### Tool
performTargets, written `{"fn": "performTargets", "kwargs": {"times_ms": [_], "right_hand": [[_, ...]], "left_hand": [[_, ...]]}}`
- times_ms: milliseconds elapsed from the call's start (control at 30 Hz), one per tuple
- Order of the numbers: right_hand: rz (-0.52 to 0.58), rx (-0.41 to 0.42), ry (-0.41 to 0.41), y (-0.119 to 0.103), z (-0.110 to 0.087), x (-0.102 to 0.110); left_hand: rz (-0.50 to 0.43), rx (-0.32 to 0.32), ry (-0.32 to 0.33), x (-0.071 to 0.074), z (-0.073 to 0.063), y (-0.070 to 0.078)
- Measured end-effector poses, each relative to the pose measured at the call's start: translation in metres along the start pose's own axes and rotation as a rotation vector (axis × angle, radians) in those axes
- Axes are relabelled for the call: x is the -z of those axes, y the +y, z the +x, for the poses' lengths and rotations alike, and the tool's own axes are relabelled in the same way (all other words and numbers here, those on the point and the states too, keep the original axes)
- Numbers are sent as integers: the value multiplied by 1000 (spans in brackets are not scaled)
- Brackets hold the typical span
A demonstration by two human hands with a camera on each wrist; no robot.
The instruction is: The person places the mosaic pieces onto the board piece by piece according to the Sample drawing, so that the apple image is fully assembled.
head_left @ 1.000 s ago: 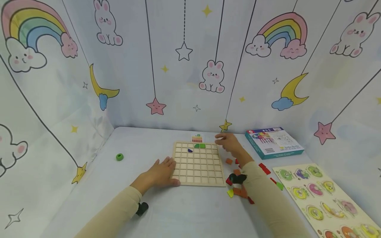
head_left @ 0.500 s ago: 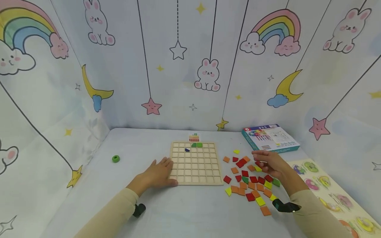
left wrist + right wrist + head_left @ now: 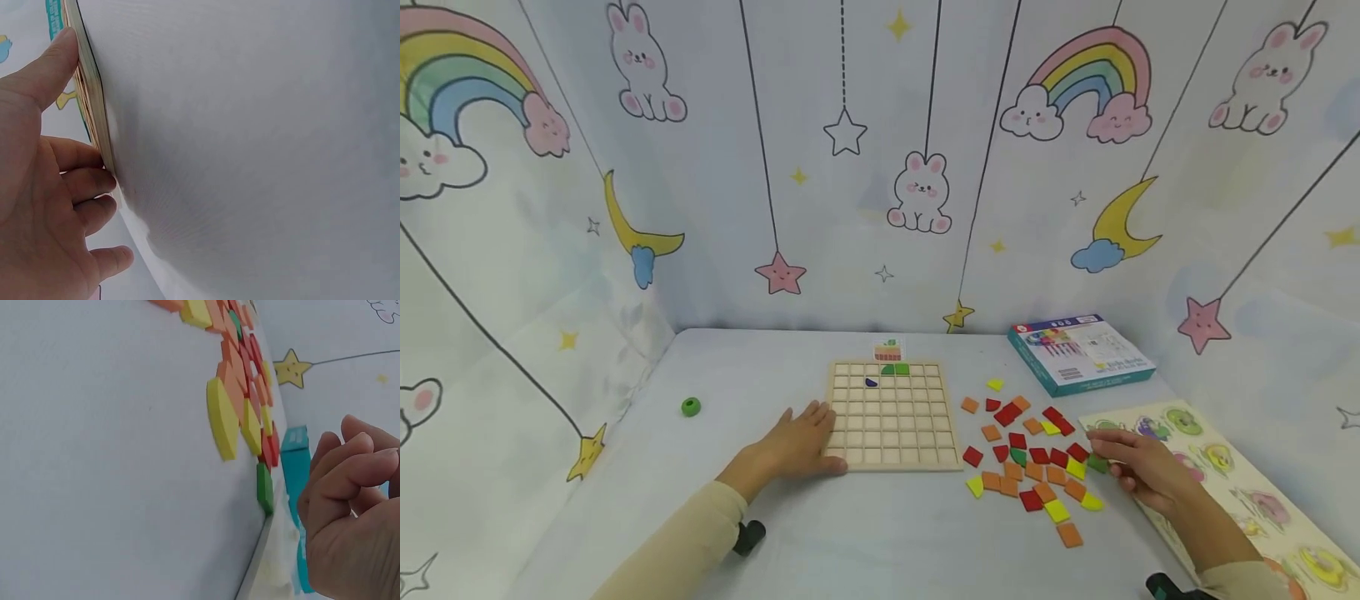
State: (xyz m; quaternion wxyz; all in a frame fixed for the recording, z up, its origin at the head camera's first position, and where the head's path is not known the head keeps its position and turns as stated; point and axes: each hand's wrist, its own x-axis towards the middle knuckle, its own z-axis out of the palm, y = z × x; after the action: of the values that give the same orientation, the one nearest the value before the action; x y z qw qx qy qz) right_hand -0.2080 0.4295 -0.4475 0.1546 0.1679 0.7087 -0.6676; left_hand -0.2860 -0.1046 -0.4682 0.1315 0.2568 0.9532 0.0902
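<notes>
A wooden grid board (image 3: 895,429) lies flat on the white table. In its upper rows sit a green quarter-round tile (image 3: 888,369), a green square tile (image 3: 902,369) and a dark blue tile (image 3: 871,382). My left hand (image 3: 793,442) rests against the board's left edge, and the left wrist view shows thumb and fingertips touching its side. On the right, my right hand (image 3: 1150,471) hovers beside a green tile (image 3: 1098,463) with loosely bent fingers. The right wrist view shows that green tile (image 3: 265,489) on the table, apart from the hand, and nothing between the fingers.
Several red, orange, yellow and green tiles (image 3: 1034,472) lie scattered right of the board. A small picture card (image 3: 889,350) stands behind it. A boxed set (image 3: 1081,354) and a fruit picture board (image 3: 1206,433) lie farther right. A green ring (image 3: 691,407) sits at left.
My right hand has moved from the board's upper right corner, across the scattered tiles, to beside the green tile. My left hand stays on the board's edge. The head view has shifted slightly.
</notes>
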Motion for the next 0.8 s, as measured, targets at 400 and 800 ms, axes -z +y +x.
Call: {"fn": "performTargets", "kwargs": {"times_ms": [400,800], "right_hand": [[-25,19,11,15,-7,1],[-362,35,21,5,17,-86]], "left_hand": [[-2,-5,8,0,-1,0],[-16,-7,3,0,-2,0]]}}
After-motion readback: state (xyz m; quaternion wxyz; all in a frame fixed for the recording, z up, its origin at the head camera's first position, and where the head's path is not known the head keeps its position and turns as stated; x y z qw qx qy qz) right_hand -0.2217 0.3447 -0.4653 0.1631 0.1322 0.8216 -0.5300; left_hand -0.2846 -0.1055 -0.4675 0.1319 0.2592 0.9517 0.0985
